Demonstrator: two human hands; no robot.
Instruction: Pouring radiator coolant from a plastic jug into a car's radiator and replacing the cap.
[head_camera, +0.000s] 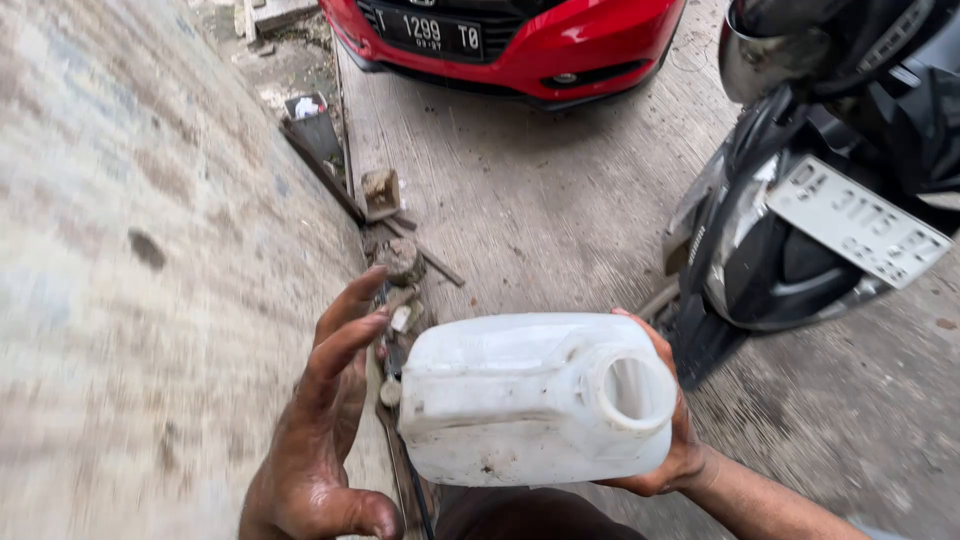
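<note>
A white plastic jerry can (520, 400), dirty and uncapped, lies on its side in the air with its round mouth facing me. My right hand (675, 440) grips it from the right side, fingers wrapped around the end near the mouth. To the can's left, my left hand (325, 420) is held open with fingers spread, close to the can's base but apart from it.
A rough concrete wall (130, 280) fills the left. Rubble and wood scraps (395, 240) lie along its foot. A red car's front (520, 40) stands ahead. A black scooter (800, 200) is parked at the right on the concrete ground (540, 200).
</note>
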